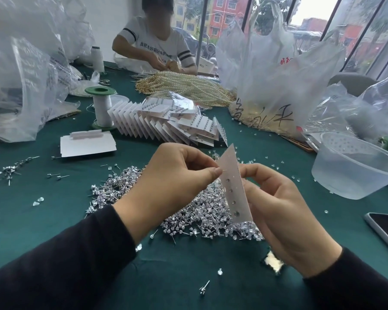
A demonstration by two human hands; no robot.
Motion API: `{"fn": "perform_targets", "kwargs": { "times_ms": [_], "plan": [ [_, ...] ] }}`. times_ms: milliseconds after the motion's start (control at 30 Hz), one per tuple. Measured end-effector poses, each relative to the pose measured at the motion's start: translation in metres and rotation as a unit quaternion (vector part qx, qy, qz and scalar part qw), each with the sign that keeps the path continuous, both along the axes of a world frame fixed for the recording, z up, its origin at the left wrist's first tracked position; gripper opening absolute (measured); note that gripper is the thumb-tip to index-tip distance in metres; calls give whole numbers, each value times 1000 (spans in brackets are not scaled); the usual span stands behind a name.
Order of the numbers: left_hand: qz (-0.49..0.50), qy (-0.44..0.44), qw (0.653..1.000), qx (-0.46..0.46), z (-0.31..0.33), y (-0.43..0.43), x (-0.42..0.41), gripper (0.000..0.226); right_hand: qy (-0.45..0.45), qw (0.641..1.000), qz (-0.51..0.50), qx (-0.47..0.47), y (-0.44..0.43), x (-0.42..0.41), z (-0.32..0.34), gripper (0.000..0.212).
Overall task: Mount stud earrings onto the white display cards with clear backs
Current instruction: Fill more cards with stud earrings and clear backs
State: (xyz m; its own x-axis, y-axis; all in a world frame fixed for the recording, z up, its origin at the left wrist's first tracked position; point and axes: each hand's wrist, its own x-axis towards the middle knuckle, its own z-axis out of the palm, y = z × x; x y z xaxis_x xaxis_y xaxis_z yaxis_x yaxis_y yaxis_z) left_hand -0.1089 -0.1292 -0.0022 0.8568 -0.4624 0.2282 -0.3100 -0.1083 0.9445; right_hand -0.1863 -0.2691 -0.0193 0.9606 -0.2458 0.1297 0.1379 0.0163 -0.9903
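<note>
Head view: L hand (179,175) is pinching a stud earring (222,170) btwn thumb and forefinger, fingers (213,174) curled tight, and its post is poking through the white display card (233,182) near the top. R hand (278,209) is gripping that card from behind w/ curled fingers, holding it upright, edge-on and slightly tilted. A few studs seem to be sitting lower down its face, though blur is hiding detail. Card is hovering just above the loose stud pile (188,211) on the green desk (43,209). Finished cards (177,121) are leaning in a fanned row behind, blank cards (87,145) lying at left, clear tub (354,173) standing at right.
</note>
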Motion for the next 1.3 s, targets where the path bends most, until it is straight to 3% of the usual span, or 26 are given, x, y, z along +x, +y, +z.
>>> {"fn": "perform_targets", "kwargs": {
  "times_ms": [367, 500, 700, 867, 1000, 1133, 1300],
  "plan": [
    [8, 8, 1000, -4, 0, -1, -1, 8, -36, 999, 15, -34, -2, 1, -4, 7],
    [8, 14, 1000, -8, 0, -1, -1, 7, -42, 998, 39, -16, -2, 0, -3, 23],
    [-1, 12, 1000, -10, 1, -1, -2, 8, -44, 998, 45, -15, -2, 0, -2, 26],
    [-6, 11, 1000, -12, 1, -1, -4, 6, -40, 996, 45, -71, -1, 2, -6, 29],
    [-10, 1, 1000, -10, 1, -2, -5, 6, -93, 967, 13, -237, -1, 2, -7, 10],
    [21, -116, 992, 39, 1, -2, -9, 7, -99, 961, 3, -260, -2, 3, -9, 11],
    [58, -330, 935, 119, 0, -1, -11, 5, -53, 988, 14, -142, -5, 3, -9, 9]
  ]
}}
